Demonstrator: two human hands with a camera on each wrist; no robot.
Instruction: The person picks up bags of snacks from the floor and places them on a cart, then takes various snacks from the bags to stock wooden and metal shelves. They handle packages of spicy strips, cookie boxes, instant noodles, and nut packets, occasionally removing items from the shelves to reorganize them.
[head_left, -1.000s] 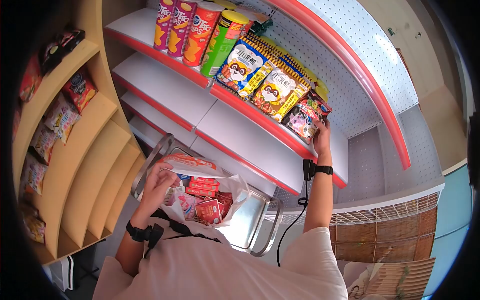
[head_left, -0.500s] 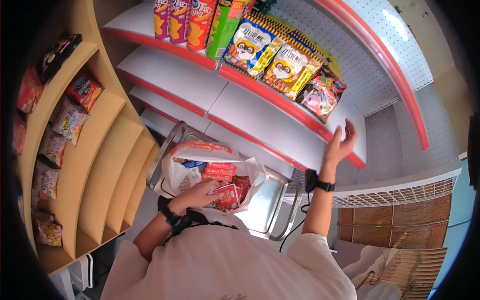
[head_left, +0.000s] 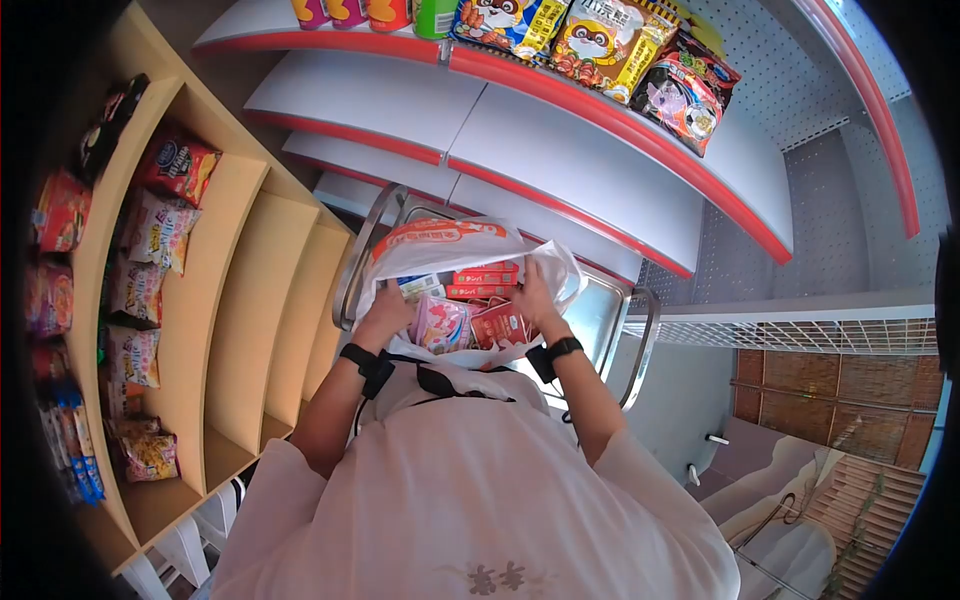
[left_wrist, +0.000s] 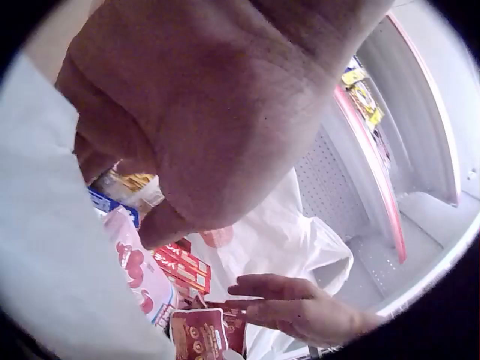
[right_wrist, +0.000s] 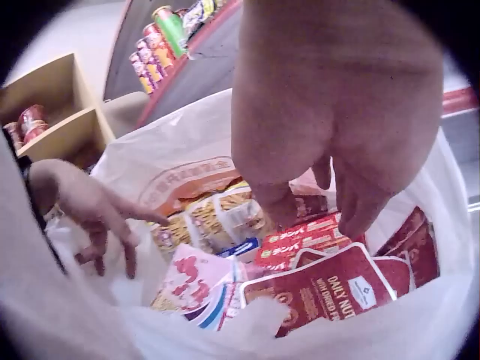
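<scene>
A white plastic bag (head_left: pixel 565 272) with orange print stands wide-mouthed in front of the person. Inside lie red boxes (head_left: pixel 484 291), a pink pack (head_left: pixel 441 322), noodle-like packs (right_wrist: pixel 214 221) and a dark red Daily Nuts pouch (right_wrist: pixel 330 289). The left hand (head_left: pixel 388 318) is at the bag's left rim, fingers spread and loosely bent against the plastic. At the right side the right hand (head_left: pixel 537 298) reaches into the mouth, its fingers pointing down close over the red boxes, with nothing held between them.
Under the bag is a metal cart (head_left: pixel 600 325) with tube handles. Ahead stands a white shelf (head_left: pixel 570 190) with red edges, holding chip cans (head_left: pixel 388 12) and snack bags (head_left: pixel 685 98) on its upper level. A wooden rack (head_left: pixel 235 300) with snack packs stands left.
The right hand has come away from the dark snack bag on the shelf, down into the plastic bag. The left hand dipped over the pouches, then moved to the left rim. The view has tilted down.
</scene>
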